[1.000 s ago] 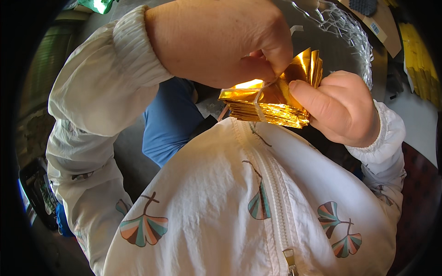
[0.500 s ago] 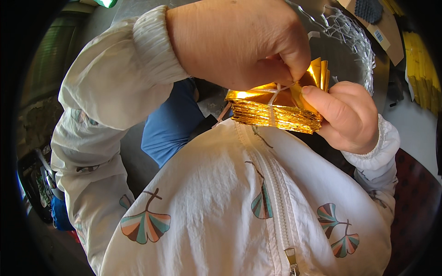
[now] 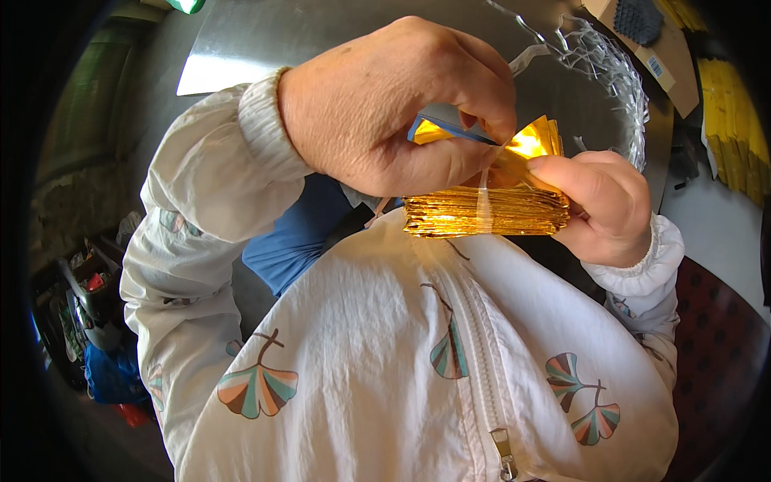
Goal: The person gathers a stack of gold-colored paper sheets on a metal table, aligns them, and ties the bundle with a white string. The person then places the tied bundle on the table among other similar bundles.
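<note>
A thick stack of shiny gold foil sheets (image 3: 514,213) sits in front of my chest, its crinkled layered edges toward me. A narrow, clear plastic strip (image 3: 484,205) runs round its middle. My right hand (image 3: 602,201) grips the stack's right end, thumb on top, beside sheets that fan upward. Above the stack, my left hand (image 3: 393,104) is closed in a pinch on the strip where it rises from the foil. Part of the foil and the strip's far side are hidden behind the left fingers.
Loose clear plastic strips (image 3: 610,72) lie in a tangle on the grey metal table (image 3: 265,36). At the right are a cardboard piece (image 3: 671,80), a dark blue textured pad (image 3: 638,20) and yellow packs (image 3: 732,120). A dark red patterned seat (image 3: 715,345) stands at lower right.
My left hand has turned and shifted slightly down, showing more of the table and the strip between its fingertips. The foil stack has tilted a little, with my right hand still on it.
</note>
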Tool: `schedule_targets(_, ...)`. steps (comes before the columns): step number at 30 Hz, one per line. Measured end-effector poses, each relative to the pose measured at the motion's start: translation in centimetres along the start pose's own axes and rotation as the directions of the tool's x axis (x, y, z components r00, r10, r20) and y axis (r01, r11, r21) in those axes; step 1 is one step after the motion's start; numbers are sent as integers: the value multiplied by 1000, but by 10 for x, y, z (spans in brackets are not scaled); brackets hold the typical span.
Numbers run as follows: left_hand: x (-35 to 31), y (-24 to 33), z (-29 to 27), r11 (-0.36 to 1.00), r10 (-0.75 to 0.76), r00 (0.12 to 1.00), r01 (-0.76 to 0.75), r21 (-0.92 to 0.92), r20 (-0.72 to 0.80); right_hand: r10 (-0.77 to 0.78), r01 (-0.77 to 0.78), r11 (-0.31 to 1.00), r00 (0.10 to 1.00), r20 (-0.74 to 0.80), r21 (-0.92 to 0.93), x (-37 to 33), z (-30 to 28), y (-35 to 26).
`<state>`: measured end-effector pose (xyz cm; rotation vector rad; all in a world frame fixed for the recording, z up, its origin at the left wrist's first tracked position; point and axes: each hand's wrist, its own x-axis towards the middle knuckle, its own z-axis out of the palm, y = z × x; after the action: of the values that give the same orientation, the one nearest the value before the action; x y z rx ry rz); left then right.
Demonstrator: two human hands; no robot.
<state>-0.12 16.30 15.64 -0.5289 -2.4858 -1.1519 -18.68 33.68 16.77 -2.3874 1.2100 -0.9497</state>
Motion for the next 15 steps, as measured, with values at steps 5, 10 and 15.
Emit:
schedule_targets(5,3,10,1,997,29,999,-27,74,-25,57,-57,998,998,17,8,-6,-2,-4)
schedule_targets(10,10,23,-13,981,-18,985,-17,196,173,97,-97,995,991,92,-3,-10,-6,-7)
schedule_targets(15,14,31,-10,933,36,982,-99,345,184,88,-86,996,987,135,-19,-9,-9,-8)
